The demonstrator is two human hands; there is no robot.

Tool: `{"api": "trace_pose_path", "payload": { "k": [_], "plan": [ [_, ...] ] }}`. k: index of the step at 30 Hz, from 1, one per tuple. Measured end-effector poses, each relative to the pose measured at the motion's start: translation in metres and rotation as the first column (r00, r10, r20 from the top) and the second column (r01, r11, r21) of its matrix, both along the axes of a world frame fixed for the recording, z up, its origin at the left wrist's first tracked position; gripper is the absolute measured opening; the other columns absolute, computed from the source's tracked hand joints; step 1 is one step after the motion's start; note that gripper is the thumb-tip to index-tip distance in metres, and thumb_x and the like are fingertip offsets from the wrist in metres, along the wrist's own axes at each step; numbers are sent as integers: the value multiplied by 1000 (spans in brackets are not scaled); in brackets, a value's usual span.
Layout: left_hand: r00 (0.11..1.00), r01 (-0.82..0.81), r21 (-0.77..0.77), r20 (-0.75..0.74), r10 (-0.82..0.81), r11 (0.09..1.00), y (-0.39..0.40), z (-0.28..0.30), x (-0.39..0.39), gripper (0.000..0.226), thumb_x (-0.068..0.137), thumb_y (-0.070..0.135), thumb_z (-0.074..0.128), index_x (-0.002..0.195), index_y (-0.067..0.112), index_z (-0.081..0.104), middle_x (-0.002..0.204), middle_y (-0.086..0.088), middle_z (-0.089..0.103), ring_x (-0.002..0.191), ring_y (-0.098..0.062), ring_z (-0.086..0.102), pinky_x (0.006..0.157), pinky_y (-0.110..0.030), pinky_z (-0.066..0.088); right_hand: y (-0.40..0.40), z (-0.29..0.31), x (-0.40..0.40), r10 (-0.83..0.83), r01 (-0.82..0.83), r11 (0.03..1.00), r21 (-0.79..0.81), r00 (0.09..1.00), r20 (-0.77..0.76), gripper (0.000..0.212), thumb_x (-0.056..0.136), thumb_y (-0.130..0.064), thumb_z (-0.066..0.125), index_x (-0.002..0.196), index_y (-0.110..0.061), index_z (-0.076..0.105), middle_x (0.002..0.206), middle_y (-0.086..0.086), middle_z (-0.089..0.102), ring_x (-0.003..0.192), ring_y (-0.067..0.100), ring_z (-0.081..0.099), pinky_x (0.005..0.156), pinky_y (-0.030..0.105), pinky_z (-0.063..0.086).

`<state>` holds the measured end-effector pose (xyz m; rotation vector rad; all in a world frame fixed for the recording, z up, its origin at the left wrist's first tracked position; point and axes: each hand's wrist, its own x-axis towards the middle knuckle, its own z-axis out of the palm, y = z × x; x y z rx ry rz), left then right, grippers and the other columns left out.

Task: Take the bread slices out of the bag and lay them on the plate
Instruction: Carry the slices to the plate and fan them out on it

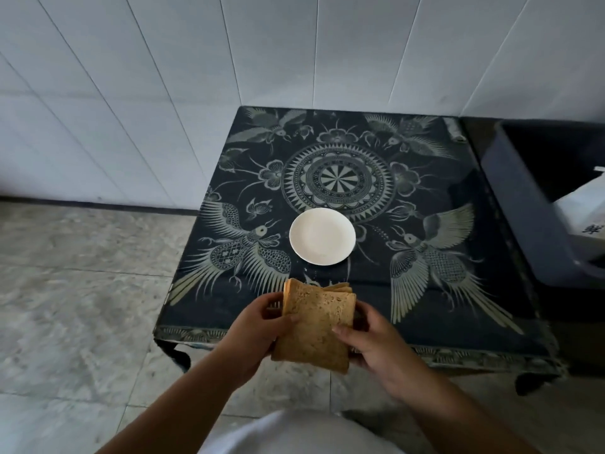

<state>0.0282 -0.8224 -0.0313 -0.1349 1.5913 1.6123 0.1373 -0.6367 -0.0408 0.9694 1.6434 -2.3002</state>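
Behind everything, a wall of pale grey-white rectangular tiles, above a mottled grey stone-tile floor. Against the wall, a low square surface draped in a dark navy cloth printed with pale birds, flowers and a round central medallion. Just beside it on the right, a dark grey plastic bin, open-topped, held a white bag or paper with dark printed characters, too cut off to read. Near the cloth's middle, toward the near edge, sat a small round white plate, bare. Over the near edge of the surface, apart from the plate, hung a stack of brown wholegrain square bread slices, speckled and dark-crusted, edges fanned at the far end, no bag visible around it. Clamped on the stack: left hand on the left side, right hand on the right, thumb on the top slice.
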Motion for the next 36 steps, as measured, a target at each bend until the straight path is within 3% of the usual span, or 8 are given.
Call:
{"api": "trace_pose_path", "payload": {
  "k": [2,6,10,14,21,25,29,36],
  "plan": [
    [999,-37,-30,-35,36,999,12,-6,-3,44,80,6,72,120,18,57,109,-14,70,93,-29,72,78,-52,60,11,-5,-5,-13,13,999,42,1000,20,51,69,-21,83,113,-31,57,105,-1,74,94,19,71,74,40,60],
    [993,-79,-49,-87,75,996,28,-18,-15,42,77,9,76,115,19,61,101,-12,74,89,-29,73,76,-53,60,27,-14,-24,-9,5,996,88,999,44,37,81,-17,78,105,-33,55,108,-3,69,97,16,66,73,37,56],
    [996,-58,-36,-64,56,998,42,-27,-41,37,80,12,76,113,23,63,102,-10,75,90,-32,73,72,-54,60,38,-21,-49,-56,53,997,57,997,52,38,82,-15,77,111,-28,56,114,1,68,104,21,65,90,50,55],
    [997,-3,-55,-81,-1,998,56,-37,-76,35,85,10,72,115,26,62,108,-9,73,92,-29,72,73,-52,61,47,-27,-76,-89,84,995,62,992,86,40,85,-14,73,119,-26,55,115,-1,68,106,20,64,93,48,54],
    [979,117,-125,-153,-135,985,82,-49,-137,43,86,16,72,126,25,59,112,-6,70,95,-26,71,78,-53,60,58,-36,-125,-202,195,979,67,971,128,34,88,-7,69,105,-35,57,113,-2,67,103,18,64,75,35,54],
    [952,225,-142,-177,-249,964,95,-57,-165,52,84,17,73,131,29,52,110,3,69,90,-13,71,70,-39,62,68,-46,-155,-248,237,967,93,960,132,37,86,-4,69,107,-33,60,109,-1,70,99,17,68,74,35,57],
    [954,251,-176,-121,-274,952,111,-62,-183,65,84,16,72,140,27,41,114,6,62,93,-15,68,61,-25,59,79,-60,-181,-233,214,968,133,961,150,38,86,-2,66,101,-36,60,110,-4,69,91,13,71,66,32,59],
    [977,177,-206,-82,-197,962,142,-80,-209,65,85,15,72,142,21,41,125,-5,59,107,-27,63,90,-52,55,103,-88,-215,-196,169,974,149,962,191,39,84,-4,66,114,-29,59,114,-3,67,95,17,70,76,43,61]
  ]
}}
